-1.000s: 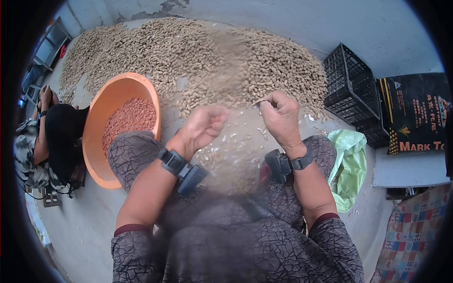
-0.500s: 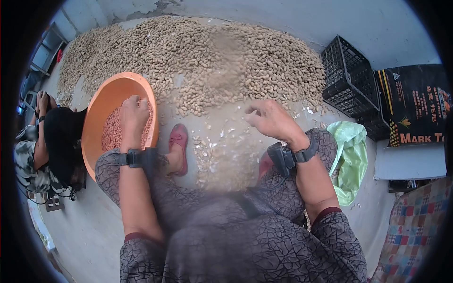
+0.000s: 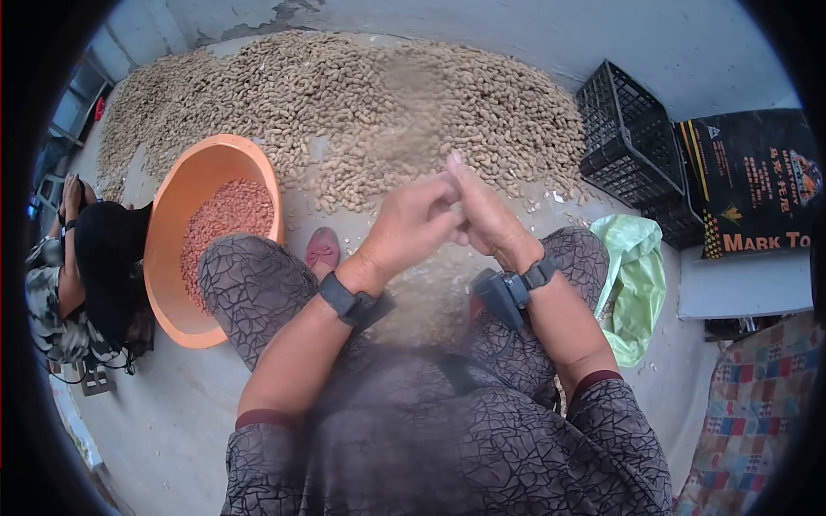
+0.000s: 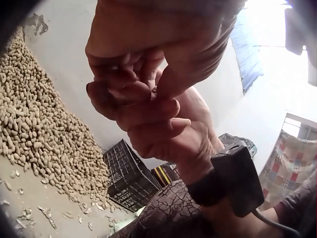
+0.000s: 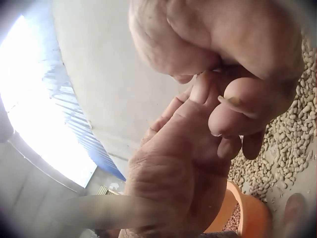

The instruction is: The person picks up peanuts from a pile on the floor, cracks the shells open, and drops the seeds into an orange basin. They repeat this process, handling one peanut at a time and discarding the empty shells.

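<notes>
My left hand [image 3: 411, 225] and right hand [image 3: 492, 213] meet above the floor, before the heap of unshelled peanuts [image 3: 344, 112]. Seen from the left wrist, the left hand [image 4: 158, 37] reaches down with bent fingers onto the curled fingers of the right hand [image 4: 163, 129]; a small dark spot shows where they touch. In the right wrist view the right hand [image 5: 228, 44] bends over the left hand [image 5: 173, 168]. Overlapping fingers hide what lies between them. An orange basin [image 3: 163, 267] at the left holds reddish shelled peanuts [image 3: 228, 215].
Black crates [image 3: 624, 138] and a black printed bag [image 3: 757, 181] stand at the right, a green bag [image 3: 632, 284] beside the right knee. Shell bits [image 4: 47, 215] litter the floor. Another person [image 3: 64, 284] sits at the far left. A pink shoe [image 3: 323, 248] shows between the basin and my left forearm.
My left hand has come away from over the orange basin, moving right to meet the right hand. The right hand has turned, its thumb now pointing up. The view has shifted slightly.
</notes>
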A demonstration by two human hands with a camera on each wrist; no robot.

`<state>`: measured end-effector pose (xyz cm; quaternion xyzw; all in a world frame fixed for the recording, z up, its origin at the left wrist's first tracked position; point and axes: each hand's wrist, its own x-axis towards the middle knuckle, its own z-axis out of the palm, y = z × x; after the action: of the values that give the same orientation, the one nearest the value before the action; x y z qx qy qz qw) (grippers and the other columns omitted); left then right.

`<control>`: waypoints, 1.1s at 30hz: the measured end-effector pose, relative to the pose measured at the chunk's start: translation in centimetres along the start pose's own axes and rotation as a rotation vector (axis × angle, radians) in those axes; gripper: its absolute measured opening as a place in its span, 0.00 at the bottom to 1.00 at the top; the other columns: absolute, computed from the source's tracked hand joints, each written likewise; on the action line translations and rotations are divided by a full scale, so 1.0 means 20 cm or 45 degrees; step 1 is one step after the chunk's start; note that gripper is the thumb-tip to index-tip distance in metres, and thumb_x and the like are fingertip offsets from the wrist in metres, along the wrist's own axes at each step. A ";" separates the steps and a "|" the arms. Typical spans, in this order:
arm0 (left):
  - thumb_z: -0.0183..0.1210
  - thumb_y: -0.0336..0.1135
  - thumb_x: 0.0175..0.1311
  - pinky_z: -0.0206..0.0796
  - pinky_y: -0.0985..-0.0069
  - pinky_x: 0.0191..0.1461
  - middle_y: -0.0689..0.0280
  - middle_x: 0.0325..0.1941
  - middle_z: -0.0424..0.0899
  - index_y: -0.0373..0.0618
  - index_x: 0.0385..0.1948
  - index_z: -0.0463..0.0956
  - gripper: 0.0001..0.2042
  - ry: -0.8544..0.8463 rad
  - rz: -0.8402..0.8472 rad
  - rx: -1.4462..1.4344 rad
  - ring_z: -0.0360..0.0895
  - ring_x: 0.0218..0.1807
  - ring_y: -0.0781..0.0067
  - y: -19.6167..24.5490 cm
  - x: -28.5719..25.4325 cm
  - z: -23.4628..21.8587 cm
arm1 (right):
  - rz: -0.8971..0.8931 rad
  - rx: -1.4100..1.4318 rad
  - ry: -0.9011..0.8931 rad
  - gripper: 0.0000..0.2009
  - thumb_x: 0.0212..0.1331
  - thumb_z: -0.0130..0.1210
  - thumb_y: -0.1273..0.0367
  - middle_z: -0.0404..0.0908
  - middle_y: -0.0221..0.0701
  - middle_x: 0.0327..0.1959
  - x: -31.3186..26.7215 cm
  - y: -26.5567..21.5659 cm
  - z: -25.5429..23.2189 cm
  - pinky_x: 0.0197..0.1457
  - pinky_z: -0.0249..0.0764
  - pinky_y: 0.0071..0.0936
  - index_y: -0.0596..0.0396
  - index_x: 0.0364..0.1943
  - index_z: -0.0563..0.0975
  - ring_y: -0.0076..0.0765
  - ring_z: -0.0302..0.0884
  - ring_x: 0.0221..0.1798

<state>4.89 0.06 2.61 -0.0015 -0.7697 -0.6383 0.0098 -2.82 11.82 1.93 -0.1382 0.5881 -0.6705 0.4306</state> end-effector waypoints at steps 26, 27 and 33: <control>0.52 0.31 0.63 0.68 0.82 0.43 0.65 0.38 0.78 0.34 0.48 0.69 0.14 -0.022 -0.083 -1.074 0.75 0.38 0.80 0.02 0.02 -0.09 | -0.379 -0.161 0.124 0.13 0.57 0.56 0.65 0.79 0.29 0.32 -0.06 -0.12 -0.04 0.34 0.73 0.17 0.61 0.40 0.76 0.20 0.76 0.31; 0.52 0.31 0.64 0.67 0.82 0.45 0.66 0.39 0.78 0.33 0.52 0.67 0.17 -0.021 -0.057 -1.058 0.74 0.39 0.81 0.03 0.02 -0.08 | -0.375 -0.077 0.063 0.13 0.56 0.57 0.67 0.79 0.29 0.32 -0.07 -0.13 -0.03 0.37 0.74 0.19 0.61 0.41 0.76 0.21 0.75 0.31; 0.49 0.31 0.65 0.65 0.80 0.47 0.67 0.40 0.76 0.33 0.56 0.66 0.19 -0.140 0.027 -0.851 0.71 0.40 0.80 0.01 0.02 -0.07 | -0.392 -0.062 -0.089 0.15 0.54 0.58 0.68 0.78 0.29 0.32 -0.08 -0.11 -0.03 0.37 0.72 0.18 0.63 0.43 0.75 0.20 0.73 0.32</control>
<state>4.53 -1.27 3.15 -0.0471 -0.5172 -0.8542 -0.0260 -3.16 13.26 4.40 -0.2606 0.5607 -0.7088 0.3396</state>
